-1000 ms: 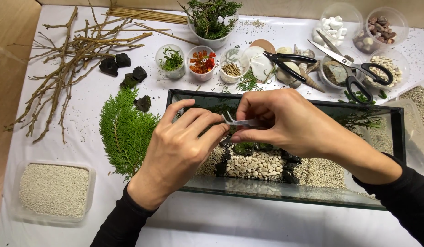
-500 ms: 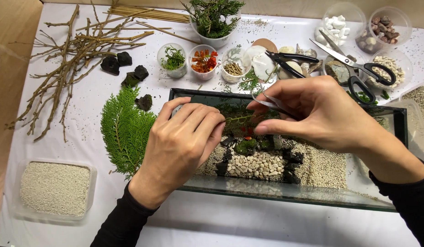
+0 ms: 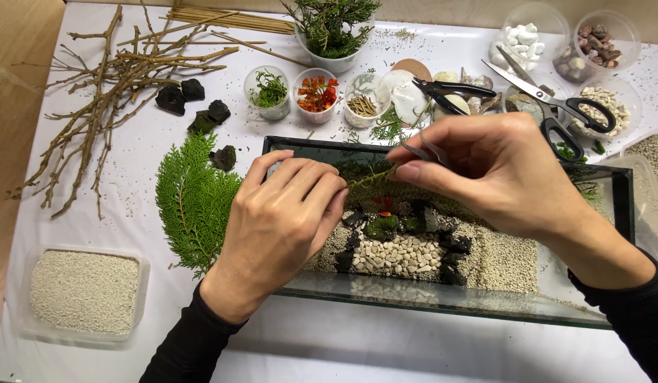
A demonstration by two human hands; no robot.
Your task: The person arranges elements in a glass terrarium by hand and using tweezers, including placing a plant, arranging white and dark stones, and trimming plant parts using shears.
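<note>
Hands over a shallow rectangular glass tank (image 3: 442, 301) on a white tabletop. Compared with half a second earlier, the right hand (image 3: 485, 174) has risen slightly — its slim metal tweezers (image 3: 422, 150) now lift a thin green sprig (image 3: 371, 177) clear of the gravel bed. The left hand (image 3: 283, 220), fingers curled together, pinches the sprig's left end. Inside the tank: coarse beige sand, smooth white pebbles (image 3: 400, 254), black rock chips. A flat feathery green frond (image 3: 194, 202) lies left of the tank; black-handled scissors (image 3: 556, 106) lie far right.
</note>
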